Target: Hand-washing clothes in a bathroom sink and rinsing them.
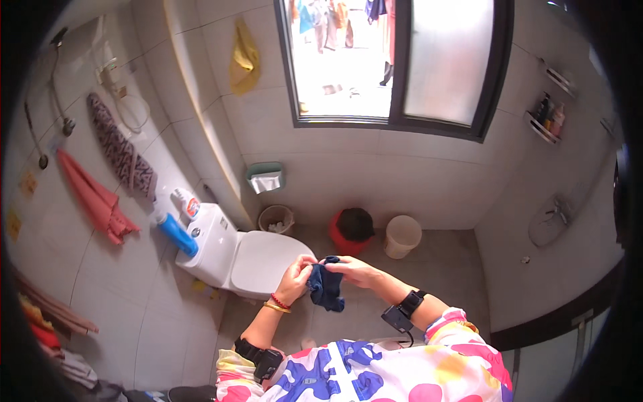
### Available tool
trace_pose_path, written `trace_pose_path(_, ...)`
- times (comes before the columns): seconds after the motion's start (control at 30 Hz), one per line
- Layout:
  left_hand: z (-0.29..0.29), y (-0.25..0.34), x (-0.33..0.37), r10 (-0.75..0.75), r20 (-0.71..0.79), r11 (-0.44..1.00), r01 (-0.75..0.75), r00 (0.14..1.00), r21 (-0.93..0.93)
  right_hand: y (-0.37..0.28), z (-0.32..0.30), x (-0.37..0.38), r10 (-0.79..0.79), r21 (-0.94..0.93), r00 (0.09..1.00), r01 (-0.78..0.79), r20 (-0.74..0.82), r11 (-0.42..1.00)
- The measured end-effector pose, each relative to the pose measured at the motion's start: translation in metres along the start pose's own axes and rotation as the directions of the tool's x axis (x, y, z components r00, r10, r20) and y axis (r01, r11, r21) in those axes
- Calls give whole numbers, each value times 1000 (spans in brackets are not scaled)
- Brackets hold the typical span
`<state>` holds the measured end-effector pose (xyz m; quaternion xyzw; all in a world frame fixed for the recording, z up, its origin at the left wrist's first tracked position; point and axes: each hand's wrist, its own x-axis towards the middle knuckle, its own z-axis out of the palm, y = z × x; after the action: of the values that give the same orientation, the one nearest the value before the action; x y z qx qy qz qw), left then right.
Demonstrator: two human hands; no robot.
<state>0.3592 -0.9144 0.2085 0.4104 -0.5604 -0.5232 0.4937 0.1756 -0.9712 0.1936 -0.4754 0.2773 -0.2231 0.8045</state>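
In front of my chest, a small navy piece of cloth that looks like a sock [326, 288] hangs between both hands. My left hand [295, 277] pinches its upper left edge with thumb and fingers. On the other side, my right hand [353, 271] grips the top, where a dark fold shows by the fingertips. The lower part dangles loose, and the fingertips meet close together near its upper edge. Beyond my left hand is a white toilet [273, 261] with its lid down.
A blue bottle [177, 234] and a white spray bottle [189, 203] stand on the toilet tank. Along the far wall are a waste bin [276, 218], a red bucket [345, 238] with something dark on top, and a cream bucket [403, 236]. Towels [97, 194] hang at left.
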Motion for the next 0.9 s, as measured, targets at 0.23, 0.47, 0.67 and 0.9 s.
trace_pose_path(0.23,18,7,88,164,200,917,-224,966,329,-19,-59,2,-33,118,953,72,-301,990)
trace_pose_path(0.47,-4,-4,165,353,276,696,-448,894,562,-64,-49,51,-37,252,940,129,-340,959)
trace_pose_path(0.67,-39,-20,215,277,251,753,-372,927,542,-65,-78,90,-79,306,943,183,-323,934)
trace_pose_path(0.9,-38,-47,258,201,266,861,-299,943,411,-76,-121,109,-124,53,837,179,-534,982)
